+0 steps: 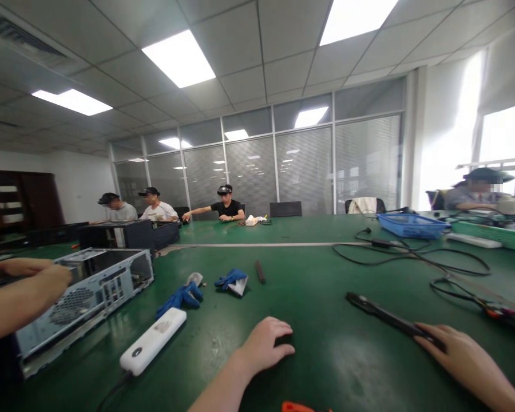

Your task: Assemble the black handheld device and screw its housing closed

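My right hand (pixel 459 357) is closed on one end of a long, thin black bar-shaped part (pixel 384 313). The part slants up and to the left, with a notched far end; its exact kind does not show. My left hand (pixel 266 346) rests on the green tabletop (pixel 313 274), holding nothing, thumb apart from the slightly bent fingers. Ahead of it lie a small dark brown bar (pixel 260 272) and a crumpled blue-and-grey glove (pixel 232 281). An orange object (pixel 300 407) is cut off at the bottom edge.
At left, a co-worker's arms (pixel 34 286) reach over an open metal computer case (pixel 98 292). A white power strip (pixel 153 341) and another blue glove (pixel 182 294) lie beside it. Black cables (pixel 412 252), a blue basket (pixel 412 225) and a green basket (pixel 493 233) occupy the right. Several people sit around.
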Motion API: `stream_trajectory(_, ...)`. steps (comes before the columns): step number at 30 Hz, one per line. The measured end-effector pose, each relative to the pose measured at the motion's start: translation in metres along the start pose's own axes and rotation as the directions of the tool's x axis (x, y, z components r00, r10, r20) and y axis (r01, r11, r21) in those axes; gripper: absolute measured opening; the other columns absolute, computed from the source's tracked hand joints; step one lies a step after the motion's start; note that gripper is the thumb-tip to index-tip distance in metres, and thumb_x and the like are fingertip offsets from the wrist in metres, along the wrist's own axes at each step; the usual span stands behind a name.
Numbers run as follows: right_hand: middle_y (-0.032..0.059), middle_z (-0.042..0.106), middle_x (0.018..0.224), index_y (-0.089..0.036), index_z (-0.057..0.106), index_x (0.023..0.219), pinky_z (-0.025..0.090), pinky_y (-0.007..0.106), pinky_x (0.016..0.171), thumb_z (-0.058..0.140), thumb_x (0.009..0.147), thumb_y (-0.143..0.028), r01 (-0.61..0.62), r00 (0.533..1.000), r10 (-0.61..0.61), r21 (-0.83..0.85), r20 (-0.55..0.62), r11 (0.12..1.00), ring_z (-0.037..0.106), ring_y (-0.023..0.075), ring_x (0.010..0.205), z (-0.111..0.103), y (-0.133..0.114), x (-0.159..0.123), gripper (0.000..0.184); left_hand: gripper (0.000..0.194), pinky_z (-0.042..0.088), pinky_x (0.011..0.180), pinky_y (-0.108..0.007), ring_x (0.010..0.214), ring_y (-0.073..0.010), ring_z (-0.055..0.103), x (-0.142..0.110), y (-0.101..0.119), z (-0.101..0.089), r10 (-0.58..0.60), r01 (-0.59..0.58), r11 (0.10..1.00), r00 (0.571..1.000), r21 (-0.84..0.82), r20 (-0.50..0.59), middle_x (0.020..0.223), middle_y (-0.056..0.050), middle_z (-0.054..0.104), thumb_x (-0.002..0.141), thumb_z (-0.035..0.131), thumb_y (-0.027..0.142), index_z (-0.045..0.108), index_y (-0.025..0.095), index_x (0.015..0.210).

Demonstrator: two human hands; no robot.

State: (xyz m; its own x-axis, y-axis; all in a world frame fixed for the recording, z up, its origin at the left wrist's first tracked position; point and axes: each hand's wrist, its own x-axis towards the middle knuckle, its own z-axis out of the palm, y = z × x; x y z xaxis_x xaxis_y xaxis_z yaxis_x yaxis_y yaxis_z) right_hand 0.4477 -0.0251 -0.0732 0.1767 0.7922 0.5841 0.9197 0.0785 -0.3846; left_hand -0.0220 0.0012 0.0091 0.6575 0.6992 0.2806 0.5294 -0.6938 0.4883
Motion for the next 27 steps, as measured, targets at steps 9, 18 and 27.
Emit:
stream_trajectory(9, 0.0106, 0.065, 0.113, -0.021, 0.067, 0.117, 0.045, 0.039, 0.095, 0.051, 0.087, -0.041, 0.139, 0.912, -0.217, 0.236, 0.347, 0.962, 0.058, 0.0263, 0.105, 0.007, -0.156, -0.015, 0.039, 0.104, 0.042, 0.103, -0.040, 0.121, -0.0296, 0.052, 0.004, -0.007, 0.004, -0.176, 0.158, 0.959, 0.983, -0.236, -0.057, 0.140, -0.015, 0.049, 0.059, 0.085, 0.048, 0.035, 0.020, 0.146)
stream_trajectory(18, 0.0091, 0.061, 0.115, -0.023, 0.064, 0.117, 0.044, 0.035, 0.096, 0.055, 0.085, -0.030, 0.142, 0.811, -0.354, 0.431, 0.465, 0.891, 0.057, 0.0229, 0.106, -0.005, -0.200, -0.025, 0.034, 0.063, 0.043, 0.097, -0.036, 0.112, -0.0285, 0.056, 0.001, -0.002, -0.015, -0.195, 0.187, 0.979, 0.975, -0.077, -0.103, 0.120, -0.008, 0.064, 0.055, 0.087, 0.036, 0.065, 0.021, 0.113)
stream_trajectory(27, 0.0089, 0.062, 0.111, -0.022, 0.066, 0.111, 0.045, 0.036, 0.092, 0.058, 0.081, -0.032, 0.133, 0.781, -0.383, 0.469, 0.493, 0.873, 0.058, 0.0239, 0.102, -0.014, -0.193, -0.020, 0.032, 0.043, 0.045, 0.081, -0.025, 0.093, -0.0209, 0.063, 0.001, 0.001, -0.013, -0.067, 0.074, 0.989, 0.996, -0.126, 0.058, 0.098, -0.002, 0.071, 0.061, 0.085, 0.038, 0.073, 0.020, 0.098)
